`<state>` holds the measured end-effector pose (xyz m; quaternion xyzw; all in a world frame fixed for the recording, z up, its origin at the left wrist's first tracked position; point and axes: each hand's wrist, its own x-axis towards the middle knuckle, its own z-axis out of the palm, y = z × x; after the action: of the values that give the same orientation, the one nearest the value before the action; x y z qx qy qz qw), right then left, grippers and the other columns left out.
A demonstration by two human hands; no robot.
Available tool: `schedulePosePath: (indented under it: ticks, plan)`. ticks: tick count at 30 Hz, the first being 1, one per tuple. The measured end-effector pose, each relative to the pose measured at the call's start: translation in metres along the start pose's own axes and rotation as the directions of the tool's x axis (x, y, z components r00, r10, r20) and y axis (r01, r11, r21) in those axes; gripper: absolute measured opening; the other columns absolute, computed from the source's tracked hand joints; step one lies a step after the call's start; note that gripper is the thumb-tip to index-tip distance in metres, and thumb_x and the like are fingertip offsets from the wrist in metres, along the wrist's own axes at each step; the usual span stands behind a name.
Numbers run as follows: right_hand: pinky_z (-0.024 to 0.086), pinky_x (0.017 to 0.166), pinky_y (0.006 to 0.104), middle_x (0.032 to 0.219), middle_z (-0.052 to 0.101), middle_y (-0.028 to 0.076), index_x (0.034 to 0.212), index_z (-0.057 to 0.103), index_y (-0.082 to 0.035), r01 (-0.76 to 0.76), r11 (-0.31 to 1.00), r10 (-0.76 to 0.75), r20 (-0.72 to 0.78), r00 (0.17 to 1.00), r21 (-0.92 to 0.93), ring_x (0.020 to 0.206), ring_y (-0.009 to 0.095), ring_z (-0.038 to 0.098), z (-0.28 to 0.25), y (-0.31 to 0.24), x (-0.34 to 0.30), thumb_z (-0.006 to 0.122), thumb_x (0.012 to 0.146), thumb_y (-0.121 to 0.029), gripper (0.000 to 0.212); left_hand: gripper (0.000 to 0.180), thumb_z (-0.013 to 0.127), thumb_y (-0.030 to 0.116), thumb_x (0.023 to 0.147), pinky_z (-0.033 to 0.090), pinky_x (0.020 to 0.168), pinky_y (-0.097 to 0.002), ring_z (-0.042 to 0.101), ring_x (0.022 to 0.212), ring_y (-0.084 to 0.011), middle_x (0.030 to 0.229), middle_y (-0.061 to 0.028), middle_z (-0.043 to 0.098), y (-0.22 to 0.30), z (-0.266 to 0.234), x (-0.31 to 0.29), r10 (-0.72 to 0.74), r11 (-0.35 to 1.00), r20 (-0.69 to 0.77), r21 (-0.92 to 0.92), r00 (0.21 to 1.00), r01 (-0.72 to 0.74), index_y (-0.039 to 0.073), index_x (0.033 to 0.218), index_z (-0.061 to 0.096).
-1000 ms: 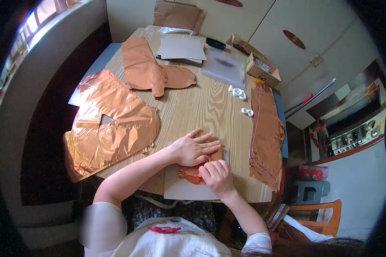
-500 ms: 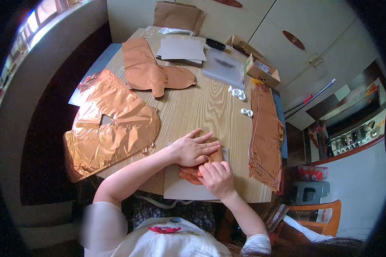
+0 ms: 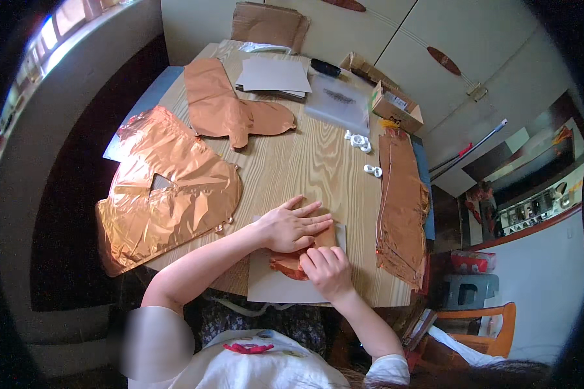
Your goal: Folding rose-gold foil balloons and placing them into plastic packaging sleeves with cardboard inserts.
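My left hand lies flat with its fingers spread, pressing a copper-coloured foil balloon onto a white sheet at the table's near edge. Close beside it, my right hand is closed, its fingers curled and pinching at the balloon's right part. What lies under the fingertips is hidden. Much of this balloon is covered by both hands. To the left, a large shiny foil balloon with a triangular opening lies flat. Beyond it rests another flat copper foil balloon.
Stacked flat copper foil lines the right edge of the wooden table. White rolls sit beside it. At the back are white sheets, a clear plastic bag, a black object and a small cardboard box.
My right hand has shifted very slightly left along the balloon, and the foil below it lies a little differently. My left hand stays in place.
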<state>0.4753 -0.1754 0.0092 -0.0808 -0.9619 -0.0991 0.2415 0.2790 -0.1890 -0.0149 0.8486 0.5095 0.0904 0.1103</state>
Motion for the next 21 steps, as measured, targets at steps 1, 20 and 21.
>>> schedulePosePath:
  ticks: [1, 20, 21]
  plan:
    - [0.041, 0.066, 0.0323, 0.074, 0.048, 0.000, 0.082, 0.059, -0.010, -0.003, 1.000, 0.003, 0.001, 1.000, -0.001, 0.072, 0.016, 0.052, -0.001, -0.001, -0.001, 0.062, 0.076, -0.018, 0.010, 0.058, 0.032, 0.038, 0.096, 0.009, 0.118, -0.0524, 0.017, 0.145, -0.0273, 0.156, 0.0011, 0.025, 0.000, 0.000, 0.000, 0.003, 1.000, -0.004, 0.001, 1.000, -0.003, 0.018, 0.150, 0.026]
    - [0.046, 0.071, 0.0313, 0.083, 0.058, 0.002, 0.094, 0.065, -0.005, -0.015, 0.994, 0.008, 0.060, 0.998, 0.109, 0.076, 0.016, 0.056, -0.012, -0.009, -0.012, 0.064, 0.076, -0.017, 0.021, 0.059, 0.031, 0.036, 0.095, 0.008, 0.118, -0.0529, 0.017, 0.145, -0.0272, 0.157, 0.0027, 0.024, 0.000, 0.001, 0.001, 0.011, 0.999, -0.002, 0.039, 1.000, -0.011, 0.021, 0.152, 0.021]
    - [0.047, 0.074, 0.0317, 0.087, 0.060, 0.003, 0.097, 0.066, -0.004, -0.010, 0.992, 0.001, 0.070, 0.998, 0.128, 0.079, 0.016, 0.058, -0.014, -0.010, -0.015, 0.065, 0.076, -0.019, 0.026, 0.059, 0.031, 0.036, 0.095, 0.008, 0.117, -0.0529, 0.018, 0.145, -0.0271, 0.157, 0.0028, 0.024, 0.000, 0.001, 0.001, 0.012, 0.999, -0.002, 0.043, 1.000, -0.012, 0.021, 0.152, 0.021]
